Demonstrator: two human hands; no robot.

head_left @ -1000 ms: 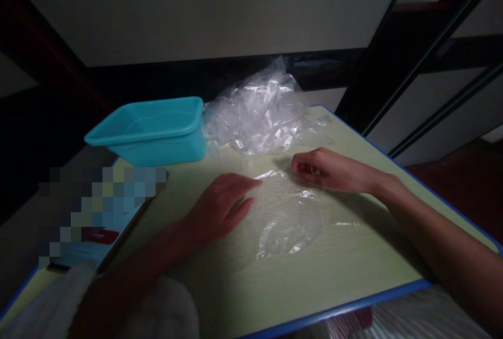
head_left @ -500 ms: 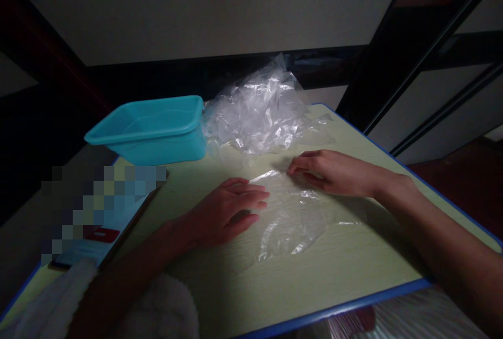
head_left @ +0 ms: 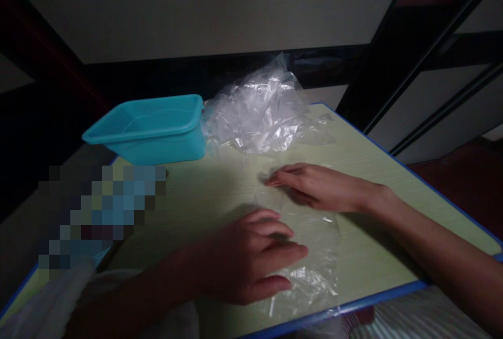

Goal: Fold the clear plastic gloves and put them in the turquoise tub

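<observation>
A thin clear plastic bag point(head_left: 314, 268) lies fairly flat on the table, its near end reaching the front edge. My left hand point(head_left: 259, 258) is over the left side of the bag, palm down, with its fingers spread. Beyond it, my right hand point(head_left: 310, 184) is at the bag's far end, fingers bent and drawn together with the tips on the film. The thumb is partly hidden beneath that hand.
At the back of the pale yellow, blue-edged table point(head_left: 377, 171) sits a crumpled heap of clear plastic bags point(head_left: 259, 113). Left of it stands a turquoise plastic bin point(head_left: 157, 145). A blurred-out flat device point(head_left: 113, 208) lies at the left, near a white sleeve.
The plastic bag has slid toward the table's front edge and spread out. My left hand has moved right and nearer; my right hand has shifted left and slightly nearer.
</observation>
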